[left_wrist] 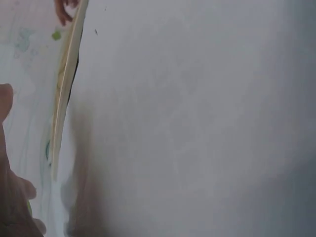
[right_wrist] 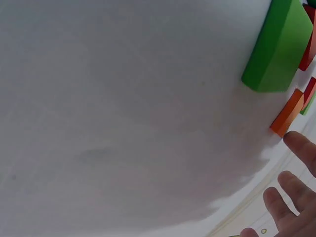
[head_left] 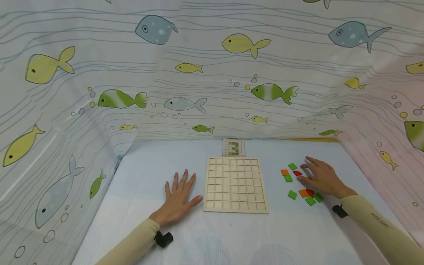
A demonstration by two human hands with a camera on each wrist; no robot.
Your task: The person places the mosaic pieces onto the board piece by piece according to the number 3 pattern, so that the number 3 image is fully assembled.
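Observation:
A pale wooden grid board (head_left: 235, 185) lies flat on the table, its squares bare. My left hand (head_left: 177, 204) rests beside its left edge, palm down with the fingers spread. On the other side, my right hand (head_left: 321, 176) is over the table among small coloured tiles, fingers apart and loosely bent. Its thumb and forefinger tips are right by a red piece (head_left: 297, 173) with a curved edge. Close by lie an orange tile (head_left: 285, 172) and a green tile (head_left: 292, 166). In the right wrist view, the fingers (right_wrist: 301, 148) appear spread near an orange tile (right_wrist: 288, 113).
Behind the board stands a small pattern card (head_left: 233, 148) with orange, green and red squares on a grid. Nearer me on the right lie another orange tile (head_left: 303, 193), a red piece (head_left: 309, 192) and several green tiles. A fish-printed curtain (head_left: 212, 81) surrounds the table.

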